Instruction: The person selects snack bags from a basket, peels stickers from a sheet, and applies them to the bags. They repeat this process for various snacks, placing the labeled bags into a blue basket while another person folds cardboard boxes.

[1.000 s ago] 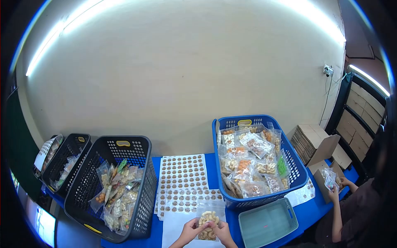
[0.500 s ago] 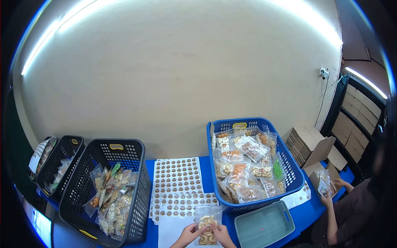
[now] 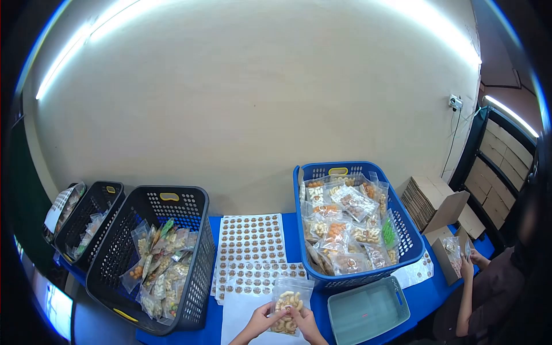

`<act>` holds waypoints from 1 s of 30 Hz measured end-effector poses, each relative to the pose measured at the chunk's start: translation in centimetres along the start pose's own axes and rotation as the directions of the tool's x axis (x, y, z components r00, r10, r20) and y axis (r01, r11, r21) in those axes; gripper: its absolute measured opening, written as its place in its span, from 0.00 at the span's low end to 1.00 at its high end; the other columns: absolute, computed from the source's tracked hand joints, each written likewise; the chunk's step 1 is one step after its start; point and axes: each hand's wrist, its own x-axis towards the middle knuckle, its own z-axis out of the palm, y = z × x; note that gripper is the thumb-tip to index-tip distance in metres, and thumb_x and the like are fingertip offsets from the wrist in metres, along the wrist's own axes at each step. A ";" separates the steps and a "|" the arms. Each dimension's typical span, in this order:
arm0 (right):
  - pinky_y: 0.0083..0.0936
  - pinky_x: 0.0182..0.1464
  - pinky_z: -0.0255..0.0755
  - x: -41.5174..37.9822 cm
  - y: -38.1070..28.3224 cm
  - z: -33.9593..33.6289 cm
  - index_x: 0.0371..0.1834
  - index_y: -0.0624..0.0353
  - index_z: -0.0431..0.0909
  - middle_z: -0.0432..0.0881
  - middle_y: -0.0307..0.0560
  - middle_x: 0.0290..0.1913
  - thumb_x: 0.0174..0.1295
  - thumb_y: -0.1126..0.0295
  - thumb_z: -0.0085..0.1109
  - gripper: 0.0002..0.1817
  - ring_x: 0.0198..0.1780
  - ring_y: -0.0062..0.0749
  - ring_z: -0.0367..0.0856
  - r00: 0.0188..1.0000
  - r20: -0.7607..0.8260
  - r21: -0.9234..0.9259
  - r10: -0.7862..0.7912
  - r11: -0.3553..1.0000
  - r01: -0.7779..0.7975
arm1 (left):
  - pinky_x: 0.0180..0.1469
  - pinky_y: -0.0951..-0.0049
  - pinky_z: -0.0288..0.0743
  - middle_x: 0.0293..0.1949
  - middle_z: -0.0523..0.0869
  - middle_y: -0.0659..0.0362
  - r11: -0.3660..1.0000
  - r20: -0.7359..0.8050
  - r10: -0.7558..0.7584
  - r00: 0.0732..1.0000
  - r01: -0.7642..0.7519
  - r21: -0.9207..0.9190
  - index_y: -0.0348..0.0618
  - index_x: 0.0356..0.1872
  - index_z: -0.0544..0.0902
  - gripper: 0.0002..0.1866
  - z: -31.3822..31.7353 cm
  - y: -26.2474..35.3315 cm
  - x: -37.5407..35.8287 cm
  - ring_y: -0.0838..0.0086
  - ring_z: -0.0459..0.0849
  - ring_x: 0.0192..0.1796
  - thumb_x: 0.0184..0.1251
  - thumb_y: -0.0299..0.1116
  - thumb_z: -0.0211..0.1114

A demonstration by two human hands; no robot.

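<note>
head view: blue basket (image 3: 409, 253) and black basket (image 3: 198, 259) hold packets (image 3: 351, 233); left hand's (image 3: 262, 321) and right hand's (image 3: 306, 323) fingers grip a snack pouch (image 3: 289, 299); co-worker's hands (image 3: 467, 267) now closer together.

Blue table (image 3: 292, 238) across lower frame. Sticker sheets (image 3: 253, 236), bottom centre. Blue basket (image 3: 345, 281), green tray (image 3: 368, 313), cardboard stack (image 3: 418, 204), lower right.

A small snack-packing workroom: plastic laundry-style baskets, 1 of them blue (image 3: 409, 261), hold many clear pouches of snacks (image 3: 351, 233). Sheets of round stickers (image 3: 253, 237) lie on a blue-topped table (image 3: 214, 305), near a stack of flattened cardboard boxes (image 3: 418, 202) and an open carton (image 3: 447, 261).
</note>
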 end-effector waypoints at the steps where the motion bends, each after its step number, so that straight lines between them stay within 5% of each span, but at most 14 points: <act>1: 0.15 0.41 0.69 -0.2 -0.5 0.2 0.45 0.64 0.71 0.77 0.41 0.40 0.56 0.67 0.57 0.16 0.39 0.18 0.74 0.999 0.025 -0.019 -0.028 0.999 0.028 | 0.14 0.87 0.55 0.21 0.76 0.67 0.999 -0.014 -0.001 1.000 0.002 0.034 0.39 0.35 0.78 0.13 0.1 0.7 -0.2 0.90 0.67 0.16 0.58 0.39 0.60; 7: 0.17 0.45 0.68 -0.9 -1.0 -0.1 0.47 0.65 0.69 0.76 0.42 0.42 0.54 0.71 0.58 0.18 0.42 0.21 0.73 0.990 0.111 -0.162 -0.083 0.982 0.101 | 0.17 0.88 0.58 0.21 0.77 0.67 0.992 -0.037 -0.059 0.998 0.062 0.111 0.38 0.36 0.78 0.13 0.4 2.1 -1.3 0.91 0.68 0.18 0.57 0.39 0.61; 16: 0.14 0.39 0.69 -2.1 -0.5 -0.2 0.47 0.66 0.69 0.76 0.42 0.41 0.58 0.67 0.53 0.16 0.38 0.18 0.74 0.998 0.053 0.027 -0.047 0.999 0.045 | 0.41 0.81 0.70 0.37 0.80 0.59 0.998 0.057 -0.057 0.997 0.058 -0.009 0.34 0.42 0.76 0.17 0.0 -0.9 -1.2 0.81 0.76 0.39 0.57 0.36 0.62; 23: 0.14 0.29 0.67 -2.2 0.5 -0.8 0.40 0.61 0.74 0.77 0.38 0.29 0.57 0.64 0.56 0.13 0.28 0.17 0.73 0.976 -0.067 0.012 -0.206 0.978 0.207 | 0.43 0.80 0.70 0.39 0.80 0.58 0.982 0.118 -0.160 0.980 0.145 0.121 0.34 0.45 0.74 0.20 0.6 0.7 -1.5 0.80 0.76 0.41 0.54 0.36 0.64; 24: 0.14 0.28 0.66 -2.5 -1.0 -0.3 0.39 0.61 0.75 0.77 0.38 0.28 0.55 0.65 0.58 0.12 0.27 0.17 0.73 0.973 -0.041 0.020 -0.228 0.973 0.229 | 0.31 0.84 0.70 0.34 0.80 0.59 0.994 0.092 0.033 0.995 -0.042 0.101 0.35 0.43 0.75 0.20 1.0 0.0 -1.4 0.84 0.77 0.31 0.55 0.39 0.63; 30: 0.15 0.28 0.67 -1.7 -0.5 -0.3 0.41 0.63 0.74 0.78 0.39 0.30 0.56 0.67 0.57 0.13 0.29 0.17 0.73 0.948 -0.121 -0.149 -0.296 0.949 0.277 | 0.41 0.78 0.71 0.38 0.79 0.59 1.000 0.106 0.020 0.994 -0.022 0.010 0.37 0.48 0.73 0.19 1.3 -0.7 -1.7 0.79 0.76 0.40 0.56 0.33 0.62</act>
